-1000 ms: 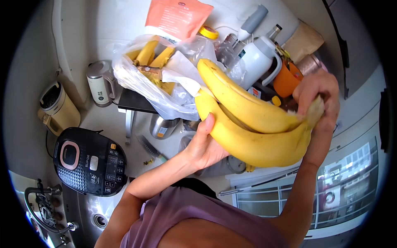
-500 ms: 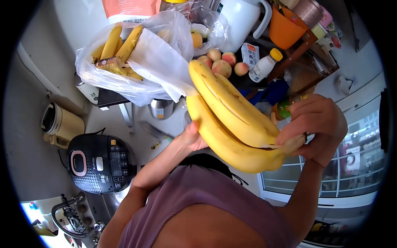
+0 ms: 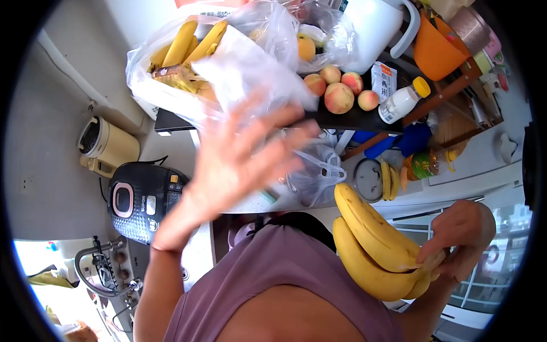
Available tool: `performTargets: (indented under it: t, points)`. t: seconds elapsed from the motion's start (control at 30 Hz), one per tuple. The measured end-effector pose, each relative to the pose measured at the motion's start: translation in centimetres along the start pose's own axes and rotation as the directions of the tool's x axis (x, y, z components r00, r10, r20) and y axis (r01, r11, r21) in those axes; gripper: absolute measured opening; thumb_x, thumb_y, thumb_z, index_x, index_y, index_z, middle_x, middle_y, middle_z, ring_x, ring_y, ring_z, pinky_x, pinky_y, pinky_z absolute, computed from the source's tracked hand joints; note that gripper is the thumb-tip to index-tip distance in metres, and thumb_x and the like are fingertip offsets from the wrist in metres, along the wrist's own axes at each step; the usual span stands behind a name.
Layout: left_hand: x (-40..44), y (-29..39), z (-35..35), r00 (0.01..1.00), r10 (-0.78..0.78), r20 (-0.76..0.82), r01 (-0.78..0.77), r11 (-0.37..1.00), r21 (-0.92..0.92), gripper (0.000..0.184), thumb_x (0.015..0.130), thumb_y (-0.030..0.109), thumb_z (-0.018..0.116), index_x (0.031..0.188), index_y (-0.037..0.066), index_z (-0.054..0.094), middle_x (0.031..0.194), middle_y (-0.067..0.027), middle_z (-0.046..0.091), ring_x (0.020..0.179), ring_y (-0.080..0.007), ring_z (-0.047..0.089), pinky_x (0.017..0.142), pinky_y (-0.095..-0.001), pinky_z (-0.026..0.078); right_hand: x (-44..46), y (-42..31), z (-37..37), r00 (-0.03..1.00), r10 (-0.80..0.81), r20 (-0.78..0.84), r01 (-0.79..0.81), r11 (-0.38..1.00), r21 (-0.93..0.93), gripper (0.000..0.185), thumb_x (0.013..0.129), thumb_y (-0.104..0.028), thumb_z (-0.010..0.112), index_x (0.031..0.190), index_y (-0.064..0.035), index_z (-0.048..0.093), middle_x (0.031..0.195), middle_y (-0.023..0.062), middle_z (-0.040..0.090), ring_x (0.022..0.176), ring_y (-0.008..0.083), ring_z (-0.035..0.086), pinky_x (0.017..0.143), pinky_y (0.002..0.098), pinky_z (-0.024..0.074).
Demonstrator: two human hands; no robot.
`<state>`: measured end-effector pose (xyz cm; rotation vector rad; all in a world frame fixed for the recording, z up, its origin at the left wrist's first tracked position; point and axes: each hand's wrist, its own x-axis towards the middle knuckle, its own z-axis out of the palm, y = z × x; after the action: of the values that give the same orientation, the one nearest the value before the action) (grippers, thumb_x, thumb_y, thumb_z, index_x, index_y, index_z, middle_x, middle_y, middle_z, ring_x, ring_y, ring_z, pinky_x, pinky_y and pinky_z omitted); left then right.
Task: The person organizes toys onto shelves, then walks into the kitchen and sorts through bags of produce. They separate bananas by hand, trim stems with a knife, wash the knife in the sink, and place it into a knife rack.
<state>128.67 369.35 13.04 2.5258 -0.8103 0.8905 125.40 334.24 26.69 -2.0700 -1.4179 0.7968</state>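
A bunch of yellow bananas hangs from my right hand, whose fingers are closed round the stem end at the lower right. My left hand, blurred by motion, is raised with its fingers spread and nothing in it. It is in front of a white sheet that lies across a clear plastic bag. More bananas and a brown-wrapped piece show in that bag's opening.
Several peaches, a white packet and a yellow-capped bottle stand on a dark shelf. A black rice cooker and a cream jug are at left. An orange container is at upper right.
My left hand has let go of the banana bunch and moved up and left with its fingers spread. The bunch, held only by my right hand, has moved lower and to the right.
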Motion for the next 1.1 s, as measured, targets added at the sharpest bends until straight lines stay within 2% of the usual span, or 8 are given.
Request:
performTargets:
  t: [0.03,0.23,0.3,0.43,0.5,0.57,0.83,1.1]
  points:
    - [2.3,-2.3,-1.6,0.998,-0.007,-0.059,0.033,0.888,0.458,0.058,0.075,0.037,0.075,0.130,0.027,0.059,0.146,-0.0033,0.042,0.137,-0.0273,0.036,0.113,-0.0556,0.022,-0.4,0.4,0.2,1.000,0.009,0.013,-0.009,1.000,0.019,0.036,0.063,-0.015,0.081,0.097,-0.0099,0.073,0.061,0.0004,0.058,0.044,0.0106,0.051,0.037,0.0210,0.0342]
    - [5.3,-11.5,-3.4,0.991,-0.118,-0.065,0.127,0.659,0.742,0.059,0.078,0.057,0.065,0.123,0.019,0.064,0.130,-0.0096,0.058,0.128,-0.0296,0.047,0.112,-0.0605,0.015,0.4,2.0,0.6,0.997,-0.060,-0.046,0.060,0.998,0.012,0.036,0.062,-0.009,0.080,0.097,-0.0073,0.072,0.063,0.0011,0.060,0.046,0.0122,0.053,0.040,0.0214,0.0382]
    - [7.9,-9.4,-5.3,0.719,-0.673,0.173,0.277,0.506,0.817,0.061,0.079,0.061,0.062,0.109,0.009,0.069,0.095,-0.0111,0.070,0.096,-0.0279,0.065,0.109,-0.0610,0.021,1.0,2.3,0.2,0.997,-0.066,-0.039,0.066,0.998,0.011,0.035,0.062,-0.007,0.080,0.096,-0.0072,0.072,0.064,0.0013,0.060,0.046,0.0129,0.054,0.041,0.0220,0.0392]
    - [6.0,-13.9,-5.1,0.966,-0.255,-0.037,0.206,0.678,0.705,0.049,0.084,0.052,0.063,0.102,0.007,0.070,0.076,-0.0071,0.069,0.076,-0.0253,0.066,0.107,-0.0484,0.033,2.0,2.1,-1.0,1.000,0.001,0.018,0.000,1.000,-0.022,0.035,0.065,-0.010,0.080,0.099,-0.0088,0.070,0.066,0.0000,0.062,0.050,0.0132,0.056,0.043,0.0232,0.0405]
    - [6.2,-11.5,-5.2,0.893,-0.450,0.012,0.319,0.651,0.689,0.043,0.087,0.047,0.062,0.104,0.009,0.070,0.094,-0.0073,0.070,0.094,-0.0246,0.065,0.110,-0.0415,0.030,2.2,2.3,-1.6,0.999,0.016,0.034,-0.015,0.999,-0.029,0.035,0.069,-0.014,0.080,0.102,-0.0099,0.069,0.068,-0.0020,0.063,0.054,0.0126,0.058,0.044,0.0239,0.0408]
    - [4.7,-11.0,-3.2,0.915,0.128,0.381,-0.238,0.936,0.257,0.040,0.088,0.045,0.061,0.110,0.012,0.068,0.115,-0.0068,0.065,0.118,-0.0228,0.055,0.115,-0.0423,0.023,3.1,2.5,-2.0,0.999,-0.026,0.047,0.026,1.000,-0.003,0.033,0.069,-0.014,0.079,0.101,-0.0098,0.070,0.067,-0.0018,0.062,0.054,0.0126,0.058,0.044,0.0237,0.0408]
    - [1.2,-3.4,3.0,0.923,0.169,0.346,-0.116,0.978,-0.171,0.052,0.077,-0.011,0.047,0.129,-0.011,0.043,0.131,-0.0266,0.049,0.121,-0.0367,0.050,0.105,-0.0392,0.042,6.2,2.1,-3.1,0.994,-0.106,0.024,0.106,0.994,-0.003,0.032,0.065,-0.009,0.078,0.097,-0.0105,0.072,0.062,-0.0018,0.060,0.049,0.0121,0.055,0.042,0.0241,0.0391]
    - [0.9,-3.7,1.1,0.965,0.140,0.220,-0.149,0.988,0.027,0.013,0.075,0.006,0.059,0.087,0.003,0.061,0.091,-0.0103,0.065,0.101,-0.0264,0.062,0.094,-0.0405,0.045,7.6,0.7,-3.9,0.980,-0.184,-0.073,0.180,0.982,-0.051,0.031,0.062,-0.010,0.079,0.093,-0.0105,0.074,0.052,-0.0004,0.051,0.039,0.0102,0.047,0.037,0.0217,0.0289]
